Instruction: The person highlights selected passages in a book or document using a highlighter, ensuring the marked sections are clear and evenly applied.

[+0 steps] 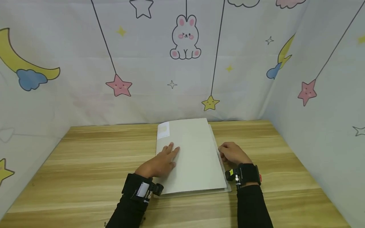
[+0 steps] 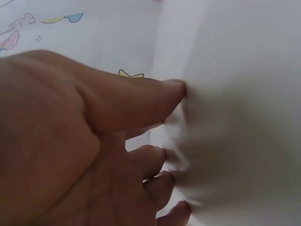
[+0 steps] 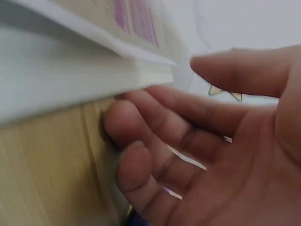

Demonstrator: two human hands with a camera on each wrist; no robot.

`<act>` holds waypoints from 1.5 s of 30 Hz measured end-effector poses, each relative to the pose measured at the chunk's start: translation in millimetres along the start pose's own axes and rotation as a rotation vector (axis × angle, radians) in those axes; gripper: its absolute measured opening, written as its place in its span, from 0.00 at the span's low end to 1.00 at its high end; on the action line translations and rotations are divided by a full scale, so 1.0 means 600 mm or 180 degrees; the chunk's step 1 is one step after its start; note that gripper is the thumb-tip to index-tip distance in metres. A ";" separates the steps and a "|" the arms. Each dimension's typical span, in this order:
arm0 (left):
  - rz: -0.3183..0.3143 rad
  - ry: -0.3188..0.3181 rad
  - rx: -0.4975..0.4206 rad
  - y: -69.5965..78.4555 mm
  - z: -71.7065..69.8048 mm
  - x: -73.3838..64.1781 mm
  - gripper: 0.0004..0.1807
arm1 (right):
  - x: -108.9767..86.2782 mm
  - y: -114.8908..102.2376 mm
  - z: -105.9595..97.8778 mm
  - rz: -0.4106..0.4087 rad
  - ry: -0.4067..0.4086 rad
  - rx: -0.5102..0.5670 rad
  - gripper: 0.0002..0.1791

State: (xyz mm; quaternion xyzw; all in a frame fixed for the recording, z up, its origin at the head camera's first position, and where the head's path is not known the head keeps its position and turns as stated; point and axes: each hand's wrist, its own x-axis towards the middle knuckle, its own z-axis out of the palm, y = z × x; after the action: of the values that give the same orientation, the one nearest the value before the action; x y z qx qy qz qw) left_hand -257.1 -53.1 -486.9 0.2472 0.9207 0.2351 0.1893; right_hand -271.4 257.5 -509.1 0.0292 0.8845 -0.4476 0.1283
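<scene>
A pale grey-white folder (image 1: 194, 158) lies flat on the wooden table, its upper cover standing slightly off the layer below along the right edge. At its top left corner is a white label (image 1: 163, 130). My left hand (image 1: 161, 161) rests on the left part of the cover, fingers spread; in the left wrist view its fingertips touch the white surface. By the folder's right edge is my right hand (image 1: 233, 152). In the right wrist view its loosely bent fingers (image 3: 134, 165) reach the lower layer's edge from below, and the thumb stands apart. Purple print (image 3: 136, 19) shows above the raised edge.
The wooden table (image 1: 85, 164) extends to both sides of the folder. White curtains with drawn stars, moons and a rabbit (image 1: 185, 38) hang at the back and along both sides. Each wrist wears a black strap (image 1: 249, 174) with a small camera.
</scene>
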 end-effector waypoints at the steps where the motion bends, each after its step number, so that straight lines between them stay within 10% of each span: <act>1: 0.0004 0.0007 0.0031 -0.001 0.000 0.000 0.31 | -0.001 0.002 -0.002 -0.0010 -0.0049 0.0066 0.15; 27: -0.0311 -0.0024 0.0907 0.016 0.030 0.016 0.29 | 0.004 -0.019 0.011 -0.0106 -0.0016 -0.0399 0.12; 45: -0.0109 0.0207 0.0572 0.020 0.016 0.000 0.28 | 0.006 -0.006 0.009 -0.0177 -0.0136 -0.0295 0.14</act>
State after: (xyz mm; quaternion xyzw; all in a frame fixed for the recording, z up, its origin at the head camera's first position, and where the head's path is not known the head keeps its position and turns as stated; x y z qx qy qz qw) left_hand -248.1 -40.5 -488.2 0.2396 0.9479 0.1563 0.1404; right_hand -274.7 251.0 -510.1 -0.0109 0.9018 -0.4100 0.1359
